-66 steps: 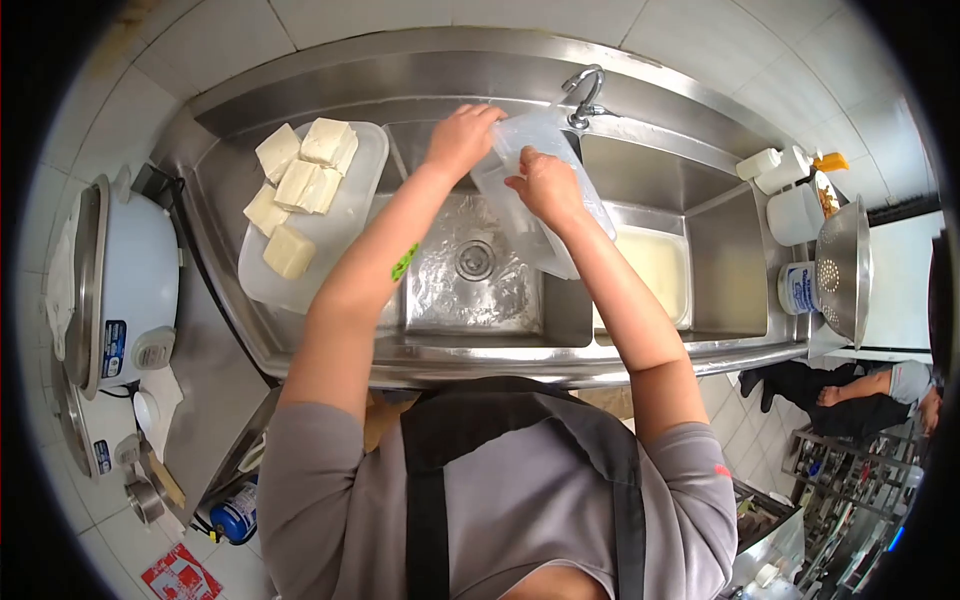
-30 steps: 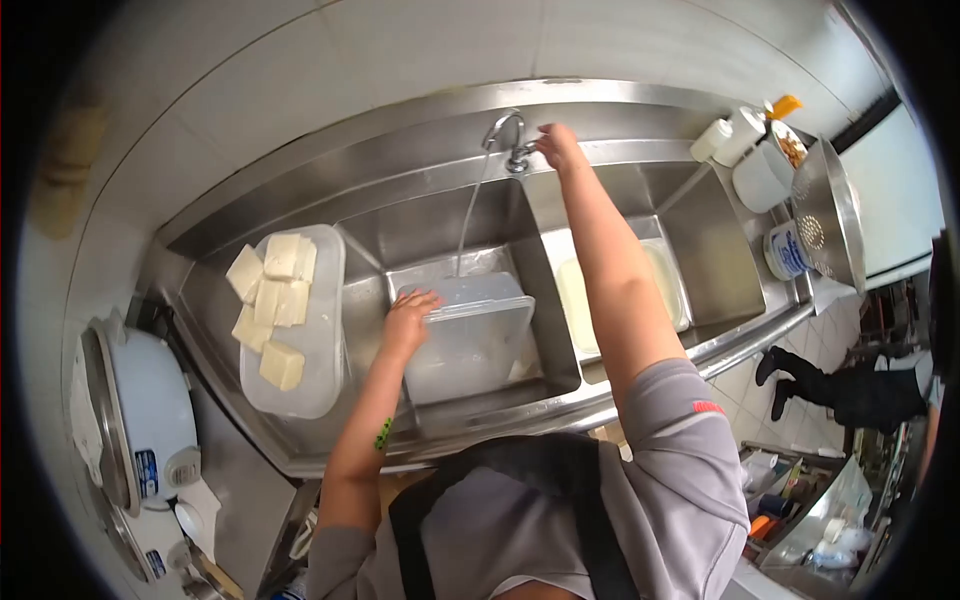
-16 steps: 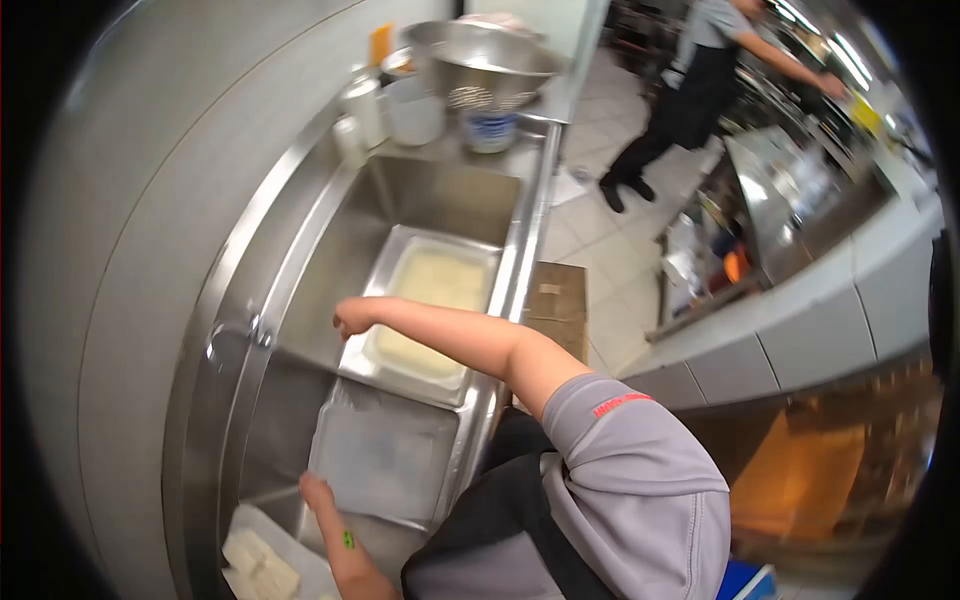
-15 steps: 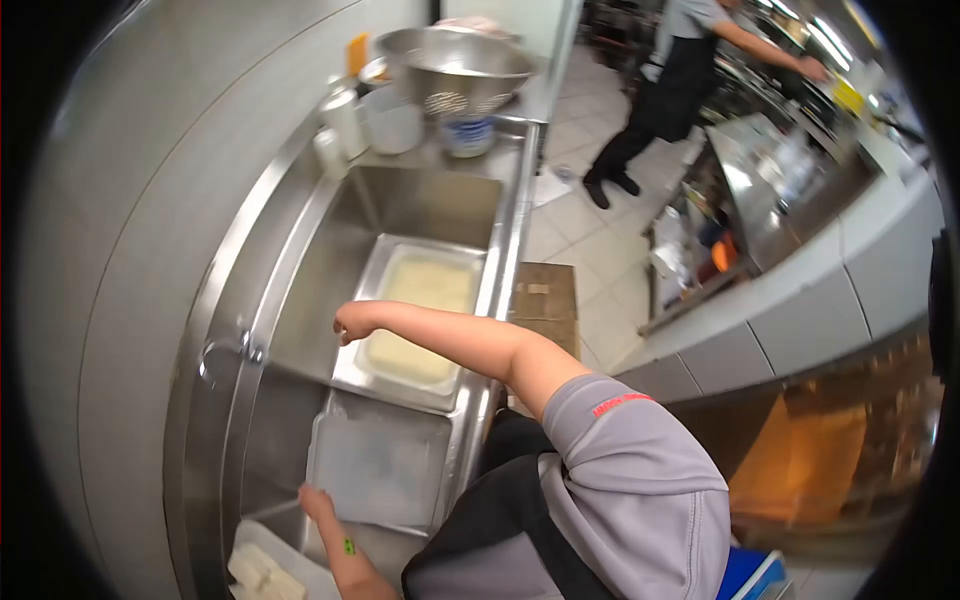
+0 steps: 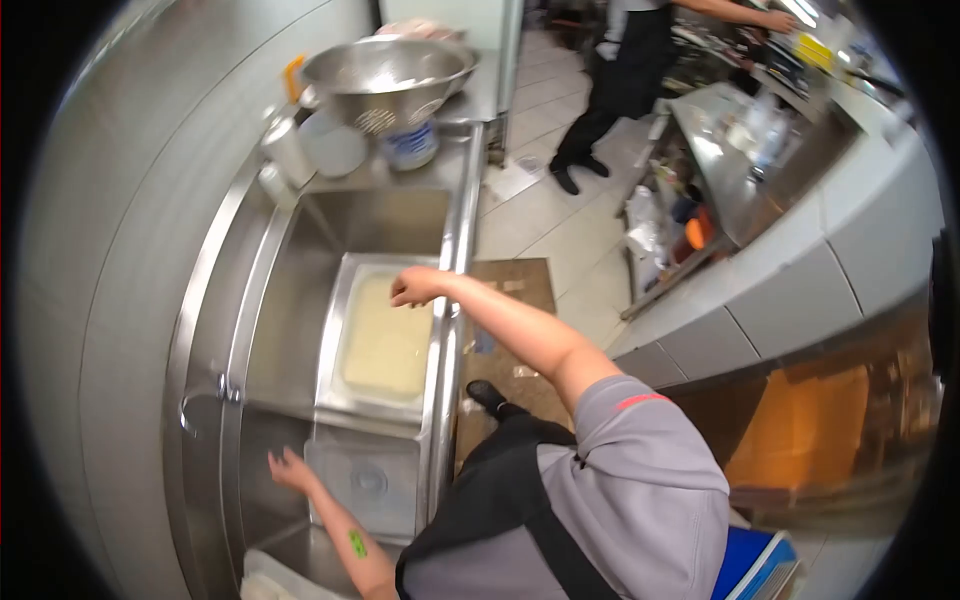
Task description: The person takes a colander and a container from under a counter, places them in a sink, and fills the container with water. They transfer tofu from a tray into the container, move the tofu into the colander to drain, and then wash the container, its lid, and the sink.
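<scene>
My right hand (image 5: 418,287) hovers over a metal pan (image 5: 335,330) with pale yellowish contents (image 5: 385,350), in the far sink basin. Its fingers are curled together; whatever they may hold is hidden. Lower down, my left hand (image 5: 290,470) has its fingers apart and holds nothing, above the near basin. Beside it lies a translucent rectangular tub or lid (image 5: 385,485), with a round drain shape showing through. A whitish container (image 5: 285,578) is at the bottom edge, partly cut off.
A steel colander (image 5: 390,80), a labelled white tub (image 5: 410,147) and white bottles (image 5: 288,150) stand beyond the sink. A faucet (image 5: 205,400) is by the wall. Flattened cardboard (image 5: 515,290) lies on the floor. Another person (image 5: 625,90) stands at a far counter.
My right hand has moved from the pan's left side to over its right part. My left hand has shifted up from beside the translucent tub, fingers now spread. The view has shifted.
</scene>
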Tool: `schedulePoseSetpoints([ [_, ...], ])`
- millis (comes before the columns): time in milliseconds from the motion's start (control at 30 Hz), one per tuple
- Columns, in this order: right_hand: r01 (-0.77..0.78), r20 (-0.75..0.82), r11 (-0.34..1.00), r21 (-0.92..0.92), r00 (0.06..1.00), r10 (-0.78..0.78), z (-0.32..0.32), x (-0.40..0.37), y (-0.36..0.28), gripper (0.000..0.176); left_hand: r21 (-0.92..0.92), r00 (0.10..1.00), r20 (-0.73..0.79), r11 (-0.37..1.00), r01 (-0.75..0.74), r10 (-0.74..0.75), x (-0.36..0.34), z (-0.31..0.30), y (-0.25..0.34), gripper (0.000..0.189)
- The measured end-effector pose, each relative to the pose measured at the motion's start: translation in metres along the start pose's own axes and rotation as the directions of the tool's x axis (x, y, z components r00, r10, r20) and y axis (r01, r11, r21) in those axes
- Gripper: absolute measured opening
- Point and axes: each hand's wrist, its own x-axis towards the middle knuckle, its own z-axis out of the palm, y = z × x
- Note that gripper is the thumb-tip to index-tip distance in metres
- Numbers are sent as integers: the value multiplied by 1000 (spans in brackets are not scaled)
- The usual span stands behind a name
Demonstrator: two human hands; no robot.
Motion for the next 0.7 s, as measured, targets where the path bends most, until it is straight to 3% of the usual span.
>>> schedulePoseSetpoints([
  [67, -12, 210, 992, -129, 977, 40, 10, 24, 9, 31, -44, 1000, -6, 999, -4, 4, -14, -1, 77, 42],
  [100, 35, 255, 994, -101, 967, -9, 12, 38, 13, 33, -10, 1000, 13, 1000, -19, 19, -16, 7, 89, 42],
  [133, 94, 232, 982, -162, 971, -55, 12, 48, 8, 37, 97, 994, -15, 990, -104, 106, -25, 11, 109, 44],
  [167, 266, 132, 920, -287, 963, -237, 19, 79, 24, 38, 151, 974, -20, 963, -222, 228, -30, 19, 115, 45],
  [200, 203, 67, 935, -292, 979, -192, 19, 99, 27, 39, 157, 973, 49, 960, -231, 226, -36, 24, 122, 47],
  [267, 227, 53, 883, -411, 973, -225, 15, 135, 29, 39, 248, 982, 115, 953, -172, 147, -50, 34, 141, 51],
  [333, 190, 209, 897, -400, 971, -113, 13, 169, 33, 39, 370, 986, 156, 922, -119, 65, -62, 45, 136, 54],
  [367, 4, 248, 955, -297, 966, 73, 15, 184, 35, 35, 462, 977, 214, 880, -110, 10, -64, 55, 134, 57],
  [400, 20, 267, 953, -302, 961, 64, 16, 200, 40, 35, 472, 980, 199, 877, -90, -7, -67, 64, 132, 57],
  [467, 142, 315, 778, -612, 946, 75, 30, 241, 65, 36, 499, 972, 176, 865, 49, -157, -77, 77, 128, 61],
  [533, 170, 301, 736, -655, 953, 48, 78, 302, 137, 29, 431, 973, 122, 893, 127, -197, -79, 87, 126, 62],
  [567, 272, 398, 697, -664, 917, 20, 107, 309, 141, 28, 350, 974, 90, 922, 165, -209, -76, 90, 125, 62],
  [633, 474, 579, 614, -631, 815, -35, 163, 320, 146, 25, 414, 971, 74, 893, 177, -227, -74, 90, 131, 65],
  [667, 468, 556, 625, -625, 828, -64, 190, 313, 142, 28, 461, 969, 89, 872, 166, -231, -73, 90, 136, 68],
  [700, 525, 633, 622, -580, 772, -62, 207, 305, 126, 33, 475, 966, 60, 859, 194, -251, -74, 89, 138, 68],
])
